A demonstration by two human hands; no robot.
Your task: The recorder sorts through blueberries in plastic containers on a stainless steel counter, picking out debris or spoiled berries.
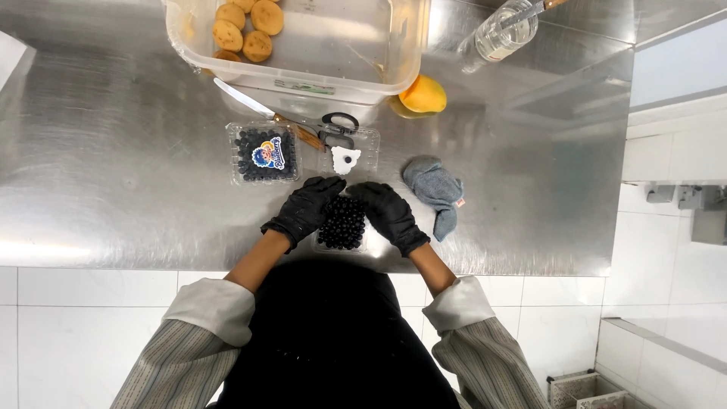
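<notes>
A clear open punnet of blueberries (342,223) lies on the steel counter (113,174) right in front of me. My left hand (304,209), in a black glove, grips the punnet's left side. On the right side, my right hand (390,214), also in a black glove, grips it. Behind it lies a closed blueberry punnet (264,154) with a label. An empty clear lid or tray (350,154) with a white pad lies beside that.
A large clear plastic tub (303,42) with several round biscuits stands at the back. A knife (261,112) and black scissors (338,125) lie in front of it. A mango (423,95), a grey cloth (437,189) and a clear bottle (502,30) are to the right.
</notes>
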